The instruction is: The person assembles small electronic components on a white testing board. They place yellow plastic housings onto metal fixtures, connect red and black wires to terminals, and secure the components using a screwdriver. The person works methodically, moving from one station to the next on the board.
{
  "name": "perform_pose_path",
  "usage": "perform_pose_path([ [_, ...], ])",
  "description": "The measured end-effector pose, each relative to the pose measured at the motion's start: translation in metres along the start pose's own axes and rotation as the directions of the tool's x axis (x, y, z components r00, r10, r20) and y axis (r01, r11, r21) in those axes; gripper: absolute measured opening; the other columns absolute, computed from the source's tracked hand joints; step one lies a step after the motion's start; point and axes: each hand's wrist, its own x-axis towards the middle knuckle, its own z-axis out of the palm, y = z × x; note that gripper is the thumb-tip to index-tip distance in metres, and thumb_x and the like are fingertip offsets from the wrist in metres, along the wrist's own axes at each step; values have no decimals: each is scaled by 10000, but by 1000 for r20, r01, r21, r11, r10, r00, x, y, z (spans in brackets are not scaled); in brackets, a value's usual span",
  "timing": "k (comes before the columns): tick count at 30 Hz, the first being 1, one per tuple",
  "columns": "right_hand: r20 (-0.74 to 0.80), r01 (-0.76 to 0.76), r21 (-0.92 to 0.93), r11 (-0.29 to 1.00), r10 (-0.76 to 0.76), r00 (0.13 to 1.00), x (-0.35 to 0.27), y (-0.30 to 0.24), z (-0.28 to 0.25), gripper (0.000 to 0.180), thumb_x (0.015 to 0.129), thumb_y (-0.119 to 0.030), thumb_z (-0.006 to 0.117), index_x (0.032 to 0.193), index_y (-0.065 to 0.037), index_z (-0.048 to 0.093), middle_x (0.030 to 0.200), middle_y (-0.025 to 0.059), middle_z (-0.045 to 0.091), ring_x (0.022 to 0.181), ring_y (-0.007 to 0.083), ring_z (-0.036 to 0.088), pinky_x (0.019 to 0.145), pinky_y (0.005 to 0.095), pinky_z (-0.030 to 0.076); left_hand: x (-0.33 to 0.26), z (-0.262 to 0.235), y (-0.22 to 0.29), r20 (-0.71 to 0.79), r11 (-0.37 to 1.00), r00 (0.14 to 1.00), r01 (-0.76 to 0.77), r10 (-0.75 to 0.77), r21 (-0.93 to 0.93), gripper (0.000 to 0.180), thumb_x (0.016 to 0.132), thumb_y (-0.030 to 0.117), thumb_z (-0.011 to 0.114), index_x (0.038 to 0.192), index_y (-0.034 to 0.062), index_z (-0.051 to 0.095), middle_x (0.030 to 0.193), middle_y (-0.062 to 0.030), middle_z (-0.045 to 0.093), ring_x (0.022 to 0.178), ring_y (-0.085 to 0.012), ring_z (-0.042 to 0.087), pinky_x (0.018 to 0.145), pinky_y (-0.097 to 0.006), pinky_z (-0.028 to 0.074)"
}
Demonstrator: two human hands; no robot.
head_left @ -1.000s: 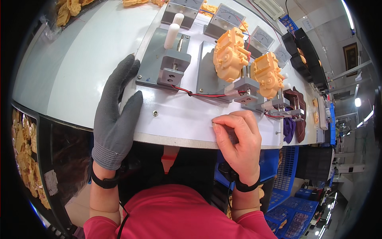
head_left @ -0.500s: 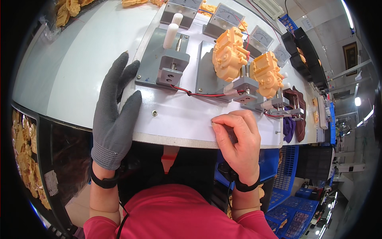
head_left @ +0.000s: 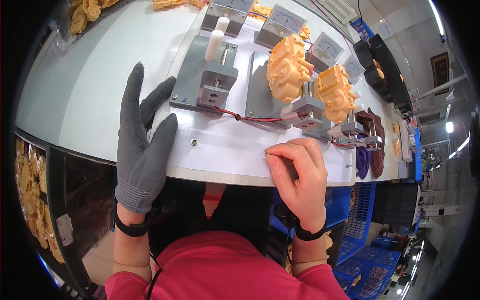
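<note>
My left hand [head_left: 144, 145], in a grey knit glove, rests open with its fingers spread at the left edge of the white work board [head_left: 230, 160]. Its nearest thing is a grey clamp fixture [head_left: 219, 80] with a white handle. My right hand [head_left: 304, 182] is bare and lies over the board's front edge, thumb and forefinger pinched together. A tiny dark speck shows at those fingertips; what it is, I cannot make out. Beyond it, an orange plastic gear housing [head_left: 288, 72] sits upright on a second fixture, and another orange housing [head_left: 335, 95] on a third.
Several needle meters [head_left: 286, 25] line the back of the board. A red and black wire [head_left: 255, 119] runs between the fixtures. Dark cloths [head_left: 370, 145] lie at the right. Blue crates [head_left: 367, 265] stand below right, and a bin of orange parts [head_left: 32, 200] below left.
My left forefinger has swung to the left and straightened, opening a wider gap from the other fingers. My right hand and the fixtures have stayed put.
</note>
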Motion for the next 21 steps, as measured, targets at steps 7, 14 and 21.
perform_pose_path([
  [7, -2, -15, 0, 1000, 15, 1000, -1, 0, 0, 144, 800, -45, 761, 918, -60, 680, 849, 68, 612, 804, 251, 580, 707, 362, 463, 1, 1, -2, 4, 1000, 1000, 4, -4, 12, 763, 886, -6, 490, 1582, 45, 181, 1463, -309, 448, 1387, -307, 451, 1119, -380, 366],
  [14, -7, -1, -2, 1000, 1, 1000, 0, -1, 0, 141, 799, -48, 762, 913, -61, 680, 849, 69, 612, 805, 253, 580, 707, 361, 460, 1, 1, 0, -4, 1000, 1000, 15, -15, 7, 755, 886, -14, 481, 1580, 48, 192, 1462, -301, 455, 1387, -305, 452, 1122, -380, 362],
  [21, -5, -9, -9, 1000, 9, 1000, -1, 1, 1, 139, 803, -52, 762, 913, -60, 678, 851, 69, 613, 805, 255, 580, 708, 362, 459, 0, 2, 1, -6, 1000, 1000, 28, -28, -13, 744, 892, -18, 469, 1580, 50, 195, 1458, -299, 460, 1381, -300, 458, 1121, -382, 364],
])
